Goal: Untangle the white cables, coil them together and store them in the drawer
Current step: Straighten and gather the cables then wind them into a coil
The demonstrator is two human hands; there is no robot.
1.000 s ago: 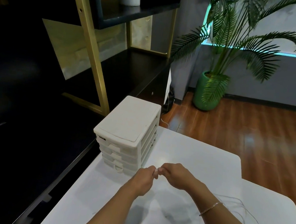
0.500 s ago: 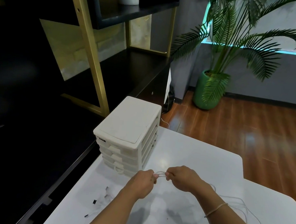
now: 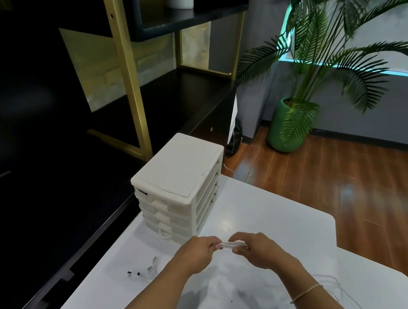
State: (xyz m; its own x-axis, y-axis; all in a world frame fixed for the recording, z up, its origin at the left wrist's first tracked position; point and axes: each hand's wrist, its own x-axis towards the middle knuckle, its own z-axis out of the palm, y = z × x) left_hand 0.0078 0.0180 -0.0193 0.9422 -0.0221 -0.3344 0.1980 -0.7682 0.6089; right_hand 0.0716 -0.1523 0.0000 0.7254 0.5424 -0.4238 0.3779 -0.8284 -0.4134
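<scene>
Both hands meet over the white table, just in front of a small white drawer unit whose drawers are closed. My left hand and my right hand each pinch a short bundle of white cables stretched between them. More thin cable trails loosely over the table to the right, behind my right wrist. A few cable ends with small plugs lie on the table to the left of my left forearm.
A dark shelf unit with gold posts stands left of the table. A potted palm sits on the wooden floor beyond. The table's far edge steps inward at the right.
My hands have drawn slightly apart, showing a short bundle of cable between them. The view has tilted down, bringing the plug ends on the left into sight.
</scene>
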